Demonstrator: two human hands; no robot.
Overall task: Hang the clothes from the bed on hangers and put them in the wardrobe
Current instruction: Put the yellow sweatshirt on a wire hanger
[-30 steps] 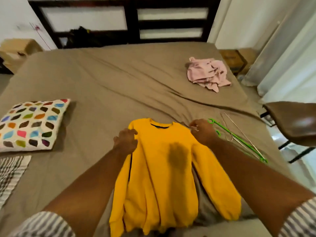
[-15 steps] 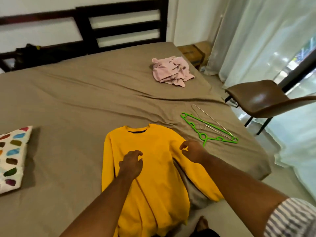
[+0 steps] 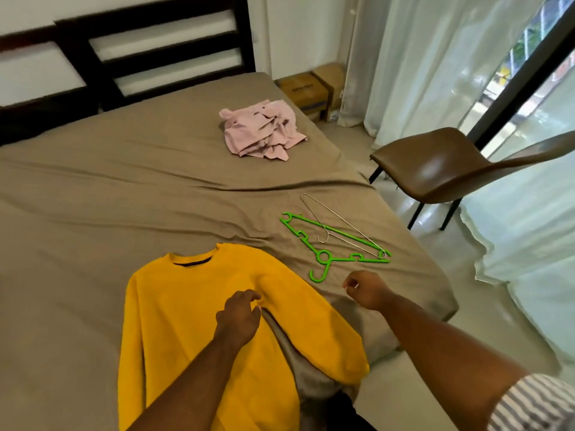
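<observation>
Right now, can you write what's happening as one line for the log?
yellow sweater: flat on bed | left hand: over sweater | right hand: empty, near green hanger | pink clothes: unhung

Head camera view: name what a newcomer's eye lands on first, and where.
The yellow sweater spread flat at the bed's near edge, with the left hand over it. Right of it lie a green hanger and a wire hanger, overlapping. A crumpled pink garment sits farther up the bed.
</observation>
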